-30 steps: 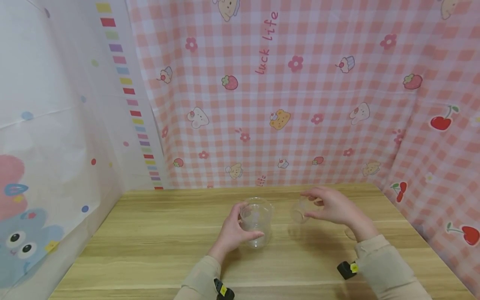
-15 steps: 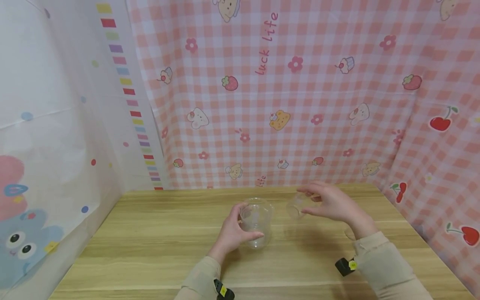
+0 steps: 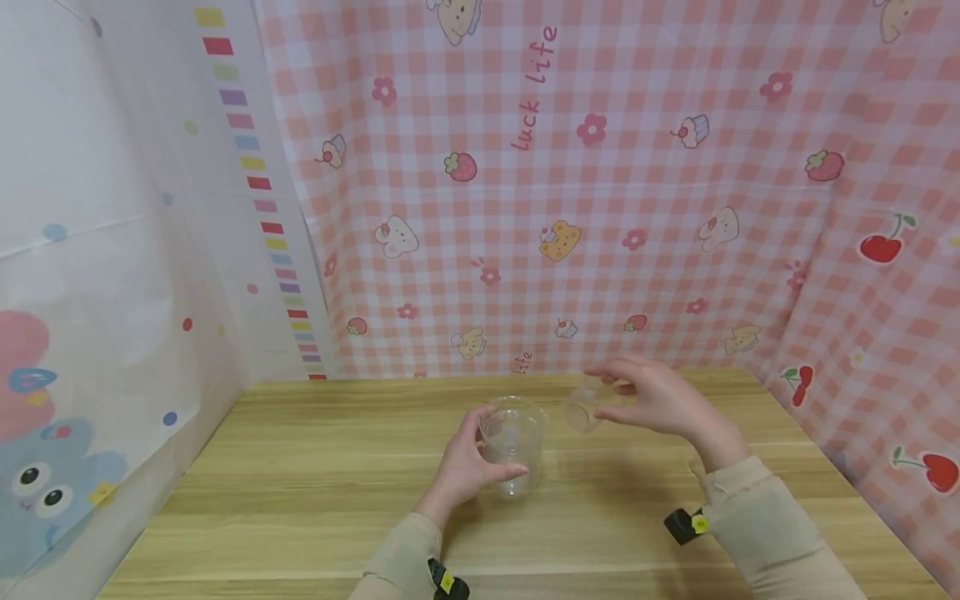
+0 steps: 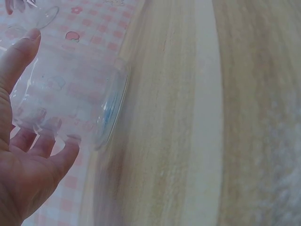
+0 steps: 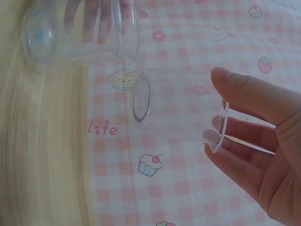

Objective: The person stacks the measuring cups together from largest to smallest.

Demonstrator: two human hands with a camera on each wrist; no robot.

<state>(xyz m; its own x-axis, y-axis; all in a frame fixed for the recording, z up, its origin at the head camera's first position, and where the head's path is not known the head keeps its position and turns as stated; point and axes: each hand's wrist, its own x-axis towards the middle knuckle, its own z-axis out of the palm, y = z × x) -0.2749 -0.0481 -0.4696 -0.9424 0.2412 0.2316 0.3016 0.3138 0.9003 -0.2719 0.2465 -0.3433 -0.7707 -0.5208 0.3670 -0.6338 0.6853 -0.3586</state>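
A large clear cup [image 3: 517, 437] stands upright on the table, its wide rim at the top. My left hand [image 3: 465, 467] grips it from the left, thumb across the near side and fingers round the far side. In the left wrist view the left hand's fingers [image 4: 44, 141] curl against its see-through wall. To the right, my right hand [image 3: 648, 400] holds a smaller clear cup [image 5: 176, 103] near its rim, between thumb and fingers. This cup hangs above the table, right of the large cup's rim, its base [image 5: 141, 100] towards the large cup.
The wood-grain table [image 3: 300, 500] reaches back to a pink checked cloth [image 3: 480, 292]. Behind the right wrist, part of a clear rounded edge [image 3: 697, 467] shows on the table. A white printed sheet [image 3: 112, 250] hangs on the left.
My right hand has moved left and slightly up with the smaller cup, bringing it nearer the large cup. The left hand and the large cup have stayed in place.
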